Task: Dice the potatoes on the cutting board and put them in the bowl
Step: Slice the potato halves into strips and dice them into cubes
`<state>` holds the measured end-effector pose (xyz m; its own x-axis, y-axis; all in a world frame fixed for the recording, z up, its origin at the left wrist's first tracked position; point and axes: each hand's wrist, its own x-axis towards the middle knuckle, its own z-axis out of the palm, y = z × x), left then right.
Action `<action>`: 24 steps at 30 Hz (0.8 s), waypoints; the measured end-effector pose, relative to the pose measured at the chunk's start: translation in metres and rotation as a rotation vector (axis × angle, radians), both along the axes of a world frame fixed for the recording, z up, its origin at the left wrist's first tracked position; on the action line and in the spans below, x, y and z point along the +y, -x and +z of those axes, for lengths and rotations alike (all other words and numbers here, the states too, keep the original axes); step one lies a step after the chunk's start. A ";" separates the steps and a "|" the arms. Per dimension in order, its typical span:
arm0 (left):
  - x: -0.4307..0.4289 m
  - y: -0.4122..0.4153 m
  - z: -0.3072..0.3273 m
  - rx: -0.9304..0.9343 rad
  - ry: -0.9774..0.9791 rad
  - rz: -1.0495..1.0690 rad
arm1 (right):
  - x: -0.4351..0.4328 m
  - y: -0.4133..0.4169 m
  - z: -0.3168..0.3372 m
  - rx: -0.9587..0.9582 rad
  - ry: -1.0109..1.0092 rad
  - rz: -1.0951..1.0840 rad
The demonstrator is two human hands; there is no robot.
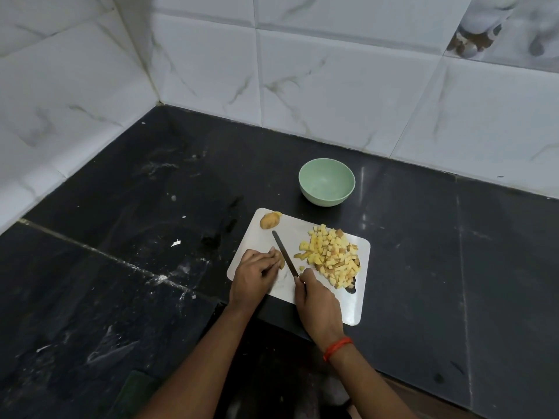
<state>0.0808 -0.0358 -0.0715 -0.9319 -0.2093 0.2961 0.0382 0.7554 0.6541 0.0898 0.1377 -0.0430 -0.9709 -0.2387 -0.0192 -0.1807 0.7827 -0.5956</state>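
White cutting board (357, 309): potato piece (281, 261) is pinned by the curled left hand (257, 273), knife (284, 255) is gripped in the closed right hand (317, 303), so fingertips should be kept tucked and cuts evenly spaced; diced pile (332, 255) is heaped right, bowl (326, 181) behind is unfilled.

Most of potato piece (281, 262) covered by fingers of left hand (255, 275); knife (284, 252) handle enclosed in right hand (317, 306); forearms (373, 385) cut by lower edge; wall-tile motif (475, 34) blurred, unidentifiable.
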 end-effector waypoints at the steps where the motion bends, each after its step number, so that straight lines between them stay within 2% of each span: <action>1: 0.000 0.001 0.001 0.001 -0.009 0.000 | 0.000 0.000 -0.002 -0.001 -0.003 0.008; 12: 0.001 0.002 0.003 -0.033 -0.024 0.004 | 0.010 -0.005 -0.007 0.050 0.021 0.079; 20: 0.000 0.003 0.003 -0.034 -0.053 0.012 | -0.004 -0.015 -0.002 0.103 -0.309 0.111; 24: -0.001 0.004 0.002 -0.034 -0.067 0.016 | -0.002 -0.008 -0.002 0.091 -0.355 0.147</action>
